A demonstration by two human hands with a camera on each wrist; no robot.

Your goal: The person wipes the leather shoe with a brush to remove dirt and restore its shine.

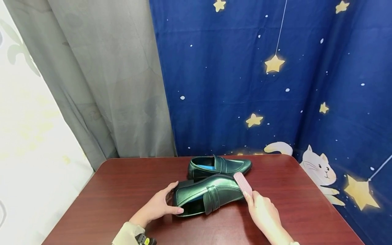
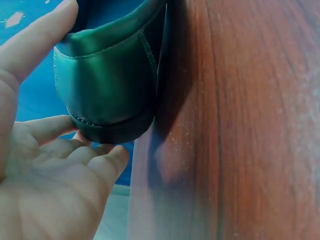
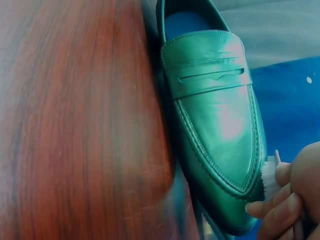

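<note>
A dark green loafer (image 1: 196,195) lies tilted on its side on the table, its opening toward me. My left hand (image 1: 157,206) grips its heel, thumb at the opening's rim and fingers at the sole; the left wrist view shows the loafer's heel (image 2: 110,80) between them. My right hand (image 1: 264,211) holds a pink-backed brush (image 1: 243,183) at the toe. In the right wrist view the brush's white bristles (image 3: 270,177) touch the side of the loafer's toe (image 3: 220,150). Behind it stands the second green loafer (image 1: 232,166), upright, with a blue insole.
The reddish-brown wooden table (image 1: 131,180) has rounded far corners. Beyond its back edge hang a grey curtain (image 1: 122,85) and a blue curtain (image 1: 220,85) with stars and a white cat. The second loafer stands close to that edge.
</note>
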